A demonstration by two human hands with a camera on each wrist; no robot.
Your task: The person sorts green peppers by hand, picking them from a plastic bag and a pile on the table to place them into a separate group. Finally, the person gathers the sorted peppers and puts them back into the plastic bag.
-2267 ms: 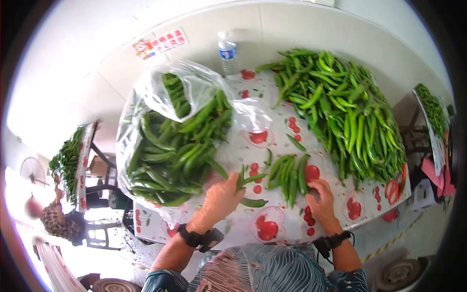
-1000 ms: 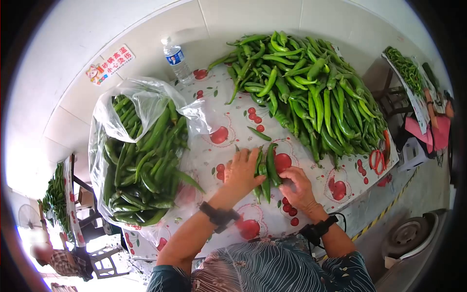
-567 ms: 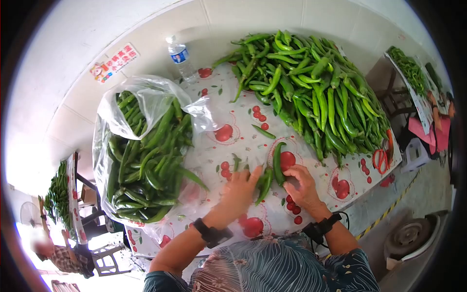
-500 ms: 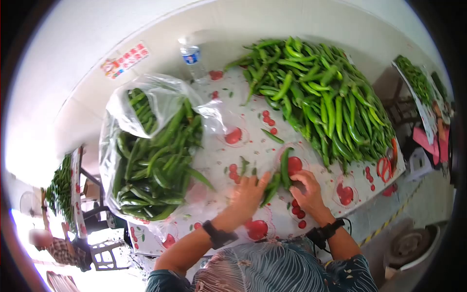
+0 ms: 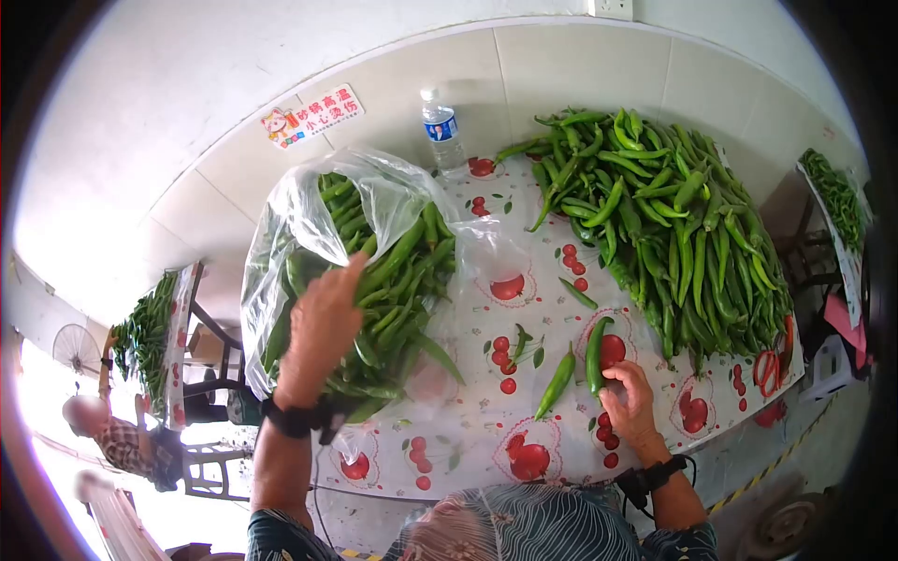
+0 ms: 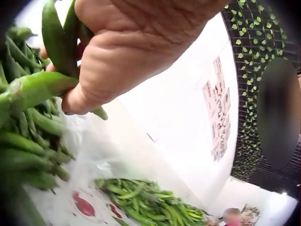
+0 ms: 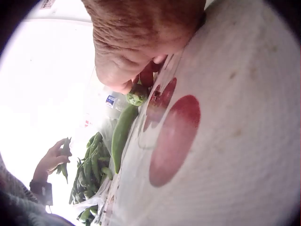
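My left hand (image 5: pixel 323 327) is raised over the clear plastic bag (image 5: pixel 313 229) full of long green chili peppers. In the left wrist view its thumb and fingers grip a small bunch of green chili peppers (image 6: pixel 59 44). My right hand (image 5: pixel 630 404) rests low on the table, its thumb and fingertips pinching the lower end of a single chili pepper (image 5: pixel 595 353). That end (image 7: pixel 136 95) shows below the thumb in the right wrist view. Another chili pepper (image 5: pixel 558 381) lies alone just to the left.
A large heap of green chili peppers (image 5: pixel 673 234) covers the back right. Red-handled scissors (image 5: pixel 767 372) lie at the right edge. A water bottle (image 5: pixel 441 131) stands by the wall. One small pepper (image 5: pixel 578 294) and a stem piece (image 5: pixel 521 342) lie mid-table. Another person sits far left.
My left hand has gathered chili peppers from the small row and carried them up and left over the bag. Two peppers stay in the row; my right hand remains beside them.
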